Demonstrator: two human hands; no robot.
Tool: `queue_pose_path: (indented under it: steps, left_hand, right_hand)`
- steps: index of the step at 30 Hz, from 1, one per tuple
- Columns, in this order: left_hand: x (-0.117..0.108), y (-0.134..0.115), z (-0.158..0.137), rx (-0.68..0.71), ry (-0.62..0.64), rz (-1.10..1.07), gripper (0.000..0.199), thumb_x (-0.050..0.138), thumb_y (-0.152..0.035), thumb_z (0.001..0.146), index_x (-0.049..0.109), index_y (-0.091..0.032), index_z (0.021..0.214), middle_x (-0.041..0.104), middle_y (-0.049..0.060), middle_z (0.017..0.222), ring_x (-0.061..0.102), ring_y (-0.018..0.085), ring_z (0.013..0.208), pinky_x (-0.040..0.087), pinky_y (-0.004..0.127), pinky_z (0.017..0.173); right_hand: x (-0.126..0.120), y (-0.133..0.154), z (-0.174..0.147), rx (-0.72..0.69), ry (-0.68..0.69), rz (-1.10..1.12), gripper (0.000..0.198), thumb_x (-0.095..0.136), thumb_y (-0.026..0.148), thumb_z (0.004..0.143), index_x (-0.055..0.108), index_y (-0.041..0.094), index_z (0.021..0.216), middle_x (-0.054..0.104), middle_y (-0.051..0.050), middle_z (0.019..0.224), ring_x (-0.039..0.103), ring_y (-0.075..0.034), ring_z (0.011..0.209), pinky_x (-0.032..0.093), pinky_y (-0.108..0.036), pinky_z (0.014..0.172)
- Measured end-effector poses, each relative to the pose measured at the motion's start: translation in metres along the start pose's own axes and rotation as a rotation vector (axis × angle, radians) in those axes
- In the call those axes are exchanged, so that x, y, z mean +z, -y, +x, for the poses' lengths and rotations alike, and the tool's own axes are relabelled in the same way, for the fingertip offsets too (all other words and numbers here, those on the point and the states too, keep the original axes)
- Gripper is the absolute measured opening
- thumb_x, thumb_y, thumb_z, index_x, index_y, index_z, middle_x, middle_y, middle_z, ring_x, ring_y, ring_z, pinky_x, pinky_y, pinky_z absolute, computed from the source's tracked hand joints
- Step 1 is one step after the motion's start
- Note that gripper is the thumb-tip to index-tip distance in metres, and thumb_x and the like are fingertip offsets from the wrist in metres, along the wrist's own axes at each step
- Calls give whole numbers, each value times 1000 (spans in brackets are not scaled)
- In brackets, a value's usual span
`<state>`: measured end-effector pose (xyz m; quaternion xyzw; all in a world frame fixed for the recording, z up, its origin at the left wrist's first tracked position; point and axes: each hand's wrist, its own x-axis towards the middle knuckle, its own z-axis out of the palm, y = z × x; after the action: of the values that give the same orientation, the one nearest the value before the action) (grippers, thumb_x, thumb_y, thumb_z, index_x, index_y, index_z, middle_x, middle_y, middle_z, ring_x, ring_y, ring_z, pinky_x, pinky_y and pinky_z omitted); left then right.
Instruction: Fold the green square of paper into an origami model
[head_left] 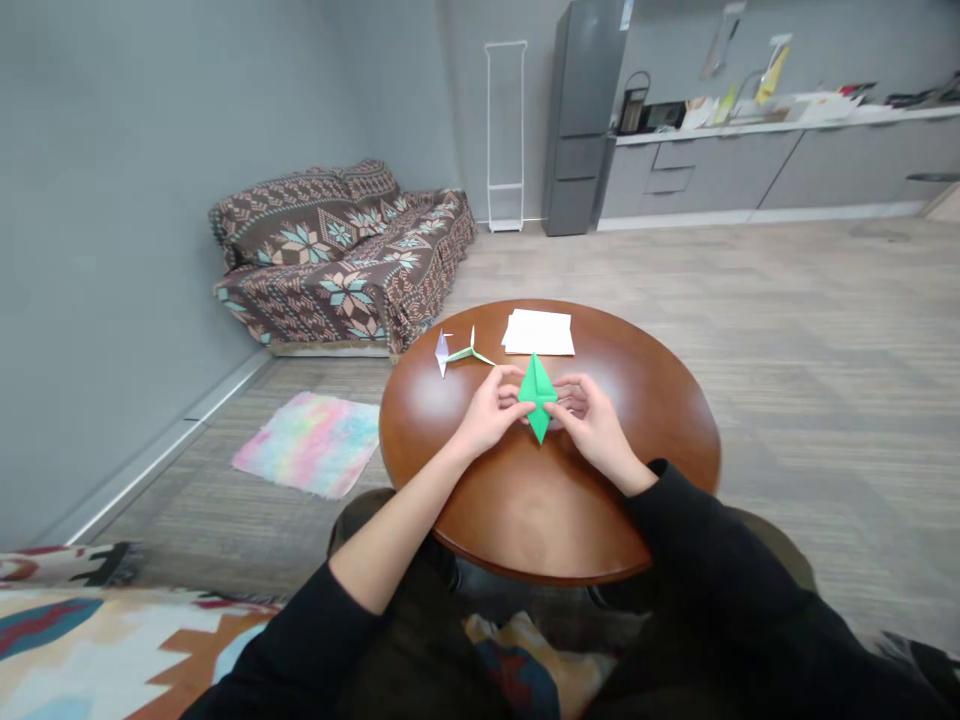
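A green sheet of origami paper, folded into a long diamond, is held up over the round table between my two hands. My left hand pinches its left corner, thumb in front and fingers behind. On the opposite corner, my right hand grips it in the same way. The diamond's points face away from me and toward me, and a crease runs down its upper half. Beyond my left hand lie a purple folded paper crane and a pale green folded paper piece with thin points.
White paper sheets lie at the far side of the brown wooden table. A sofa under a patterned cover stands behind left, with a pastel rug on the floor. A grey fridge and kitchen counter line the back.
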<state>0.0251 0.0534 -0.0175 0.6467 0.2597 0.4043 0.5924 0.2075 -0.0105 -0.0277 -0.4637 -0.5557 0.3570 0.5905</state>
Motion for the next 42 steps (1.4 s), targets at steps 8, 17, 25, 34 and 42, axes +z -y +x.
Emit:
queue_pose_path:
  steps: [8, 17, 25, 34, 42]
  left_hand:
    - [-1, 4, 0, 85, -43, 11, 58, 80, -20, 79, 50, -25, 128, 71, 6, 109, 73, 19, 90, 60, 32, 79]
    - [-2, 4, 0, 116, -54, 66, 41, 77, -18, 81, 54, -23, 115, 68, 5, 108, 68, 14, 81, 57, 27, 76]
    - [-1, 4, 0, 113, -63, 72, 36, 72, -14, 81, 53, -22, 111, 68, 5, 105, 69, 13, 83, 56, 28, 78]
    - [-2, 5, -1, 117, -64, 85, 38, 74, -21, 84, 48, -24, 112, 64, 3, 111, 65, 10, 76, 55, 26, 73]
    - [-2, 2, -2, 108, -15, 112, 30, 72, -23, 87, 53, -22, 110, 68, 5, 107, 67, 14, 80, 54, 26, 74]
  right_hand:
    - [-3, -4, 0, -106, -25, -129, 21, 73, 41, 89, 61, 24, 90, 68, -4, 85, 70, -23, 75, 61, -38, 66]
    - [-4, 5, -3, -262, -59, -272, 10, 73, 30, 89, 68, 24, 94, 62, -10, 115, 66, -22, 86, 60, -35, 64]
    - [-3, 4, -2, -316, -96, -268, 6, 71, 27, 90, 67, 22, 89, 61, -9, 110, 67, -21, 88, 60, -32, 63]
    - [-2, 5, -2, -284, -93, -241, 10, 71, 27, 90, 63, 22, 88, 65, -8, 105, 67, -20, 86, 59, -31, 63]
    - [-3, -2, 1, -203, -100, -208, 30, 74, 28, 86, 54, 24, 107, 68, -7, 103, 70, -23, 89, 59, -35, 68]
